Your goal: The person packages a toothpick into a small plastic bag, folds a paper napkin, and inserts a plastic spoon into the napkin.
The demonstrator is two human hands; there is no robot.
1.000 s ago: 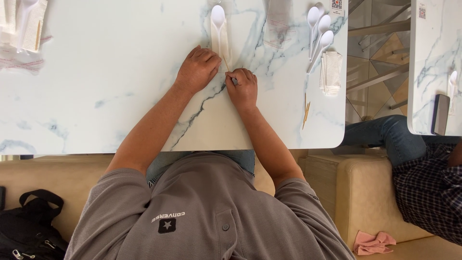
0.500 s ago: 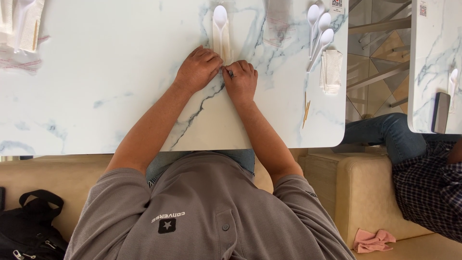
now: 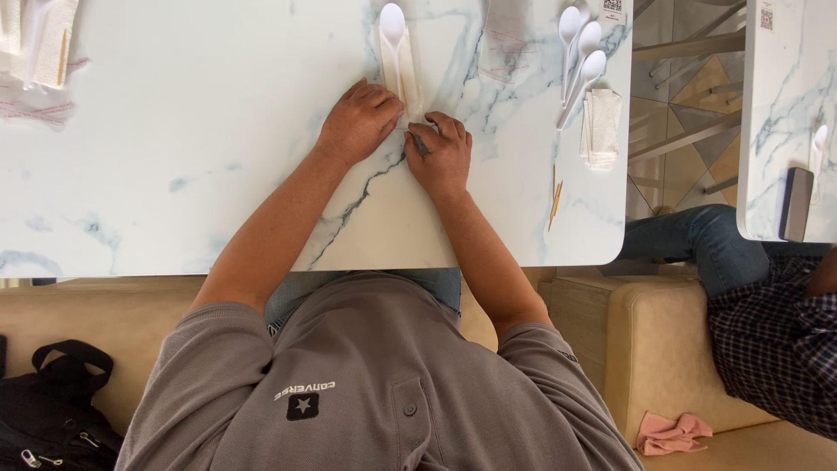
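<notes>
Head view: my left hand (image 3: 357, 122) lay flat, fingers together, pinning near end of white napkin (image 3: 408, 74) with white plastic spoon (image 3: 393, 35) on it, at far-edge middle of marble table (image 3: 174, 157); likely held napkin flat. My right hand (image 3: 440, 153) pressed beside it, fingers curled on napkin's near edge; grip on anything, couldn't tell. Three loose spoons (image 3: 580, 48), napkin stack (image 3: 602, 126), toothpicks (image 3: 555, 194) toward right edge. Nothing blocked hands. Another person's leg (image 3: 697, 244) beyond right edge.

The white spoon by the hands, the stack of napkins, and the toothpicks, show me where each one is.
white spoon (image 3: 392, 22): head view, on its bowl.
stack of napkins (image 3: 602, 126): head view, middle of the top napkin.
toothpicks (image 3: 554, 196): head view, mid-length of the sticks.
</notes>
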